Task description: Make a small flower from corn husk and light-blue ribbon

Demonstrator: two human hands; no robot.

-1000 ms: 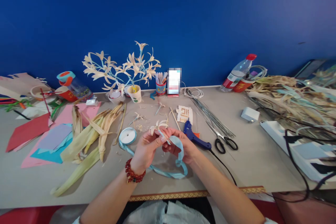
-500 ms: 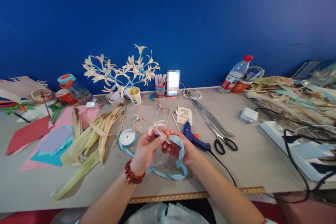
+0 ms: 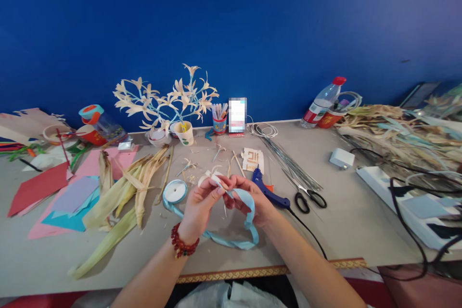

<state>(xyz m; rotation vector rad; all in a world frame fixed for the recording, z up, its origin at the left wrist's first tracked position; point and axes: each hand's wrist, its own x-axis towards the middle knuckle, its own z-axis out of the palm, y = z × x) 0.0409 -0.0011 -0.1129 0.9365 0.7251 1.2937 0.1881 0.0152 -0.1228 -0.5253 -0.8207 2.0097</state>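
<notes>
- Pale flower [image 3: 208,176] sits between the two hands, over the middle of the table [image 3: 325,231], near the white spool [image 3: 175,191].
- Left hand [image 3: 202,202] pinches the flower's stem, thumb against fingers; right hand [image 3: 252,197] has its fingertips closed on the blue ribbon [image 3: 247,198] (exact grip partly hidden by the fingers).
- Progress, my reading: stem partly wrapped; a long loop of ribbon hangs loose and runs back to the spool, uncut, so winding and trimming seem left.
- Done, apparently: the blue-stemmed flower branches [image 3: 184,94] by the wall. Two small loose flowers lie beyond the hands, one [image 3: 187,166] near the spool, the other [image 3: 219,149] farther back.
- Containers: paper cup [image 3: 186,137] holds branch stems and something yellow; pen cup [image 3: 219,126] is packed with pens; white bowl [image 3: 158,139], contents unclear; capped bottle [image 3: 319,106] leans beside a red cup [image 3: 328,119].
</notes>
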